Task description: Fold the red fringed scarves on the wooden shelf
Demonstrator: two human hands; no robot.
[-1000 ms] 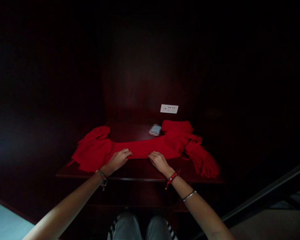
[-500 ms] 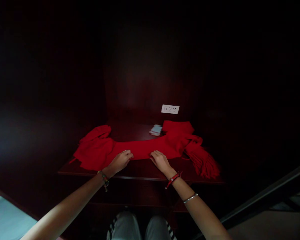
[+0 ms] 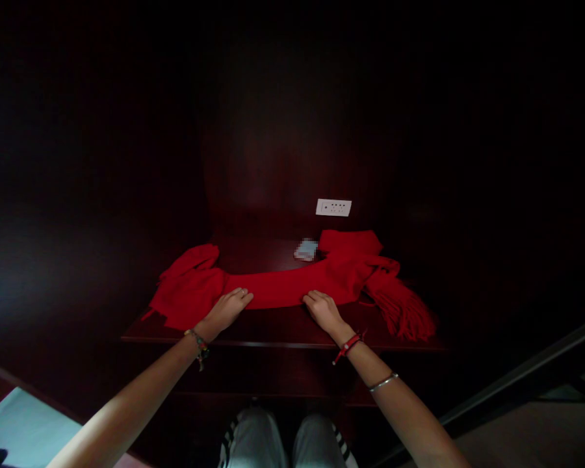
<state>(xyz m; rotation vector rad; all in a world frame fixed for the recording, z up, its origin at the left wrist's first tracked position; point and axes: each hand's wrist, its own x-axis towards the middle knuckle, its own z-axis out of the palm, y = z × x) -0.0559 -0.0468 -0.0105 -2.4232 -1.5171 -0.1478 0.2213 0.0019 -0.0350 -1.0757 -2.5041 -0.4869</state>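
A long red scarf (image 3: 277, 289) lies stretched across a dark wooden table (image 3: 283, 331), bunched at its left end and fringed at its right end (image 3: 404, 312). My left hand (image 3: 224, 311) rests on the scarf's near edge left of centre, fingers curled over the cloth. My right hand (image 3: 324, 311) rests on the same edge right of centre, fingers bent onto the cloth. Both hands appear to pinch the near edge, though the dim light hides the grip.
A white socket plate (image 3: 333, 207) sits on the dark back panel. A small pale object (image 3: 306, 249) lies on the table behind the scarf. My knees show below the table's front edge. A pale surface (image 3: 24, 429) is at the lower left.
My hands have slid apart along the scarf's near edge, the right one going further right. The scarf's middle looks flatter and straighter.
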